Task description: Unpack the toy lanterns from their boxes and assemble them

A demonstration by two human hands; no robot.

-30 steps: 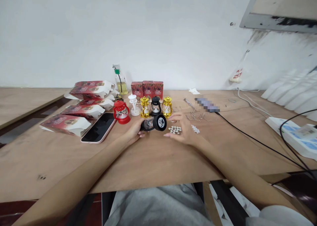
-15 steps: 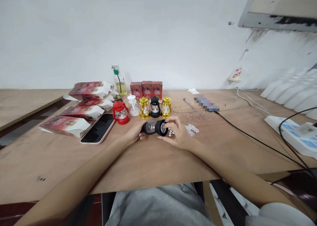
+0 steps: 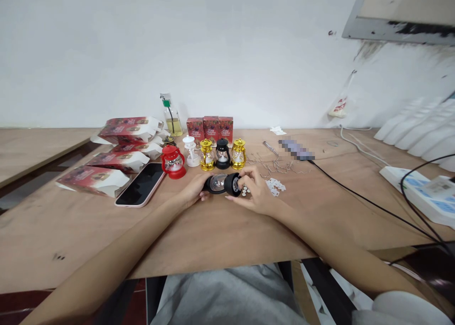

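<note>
A small black toy lantern (image 3: 223, 183) lies sideways in my left hand (image 3: 193, 190), its round base turned to the right. My right hand (image 3: 255, 191) is closed at that base, fingertips pinched against it; whether they hold a button cell I cannot make out. Several small silver button cells (image 3: 245, 190) lie on the wooden table (image 3: 220, 230) just under my right fingers. Behind stand a red lantern (image 3: 173, 162), a white one (image 3: 191, 151), a gold one (image 3: 207, 155), a black one (image 3: 222, 153) and another gold one (image 3: 238, 154).
Red-and-white cartons (image 3: 106, 166) lie stacked at the left beside a phone (image 3: 142, 184). Three red boxes (image 3: 210, 127) and an oil bottle (image 3: 171, 116) stand by the wall. Wire hooks (image 3: 275, 165), white tabs (image 3: 275, 186), a black cable (image 3: 359, 199) and a power strip (image 3: 423, 197) lie on the right.
My right hand left the button cells on the table and came to the lantern's base, where its fingers closed. My left hand has kept the lantern nearly still.
</note>
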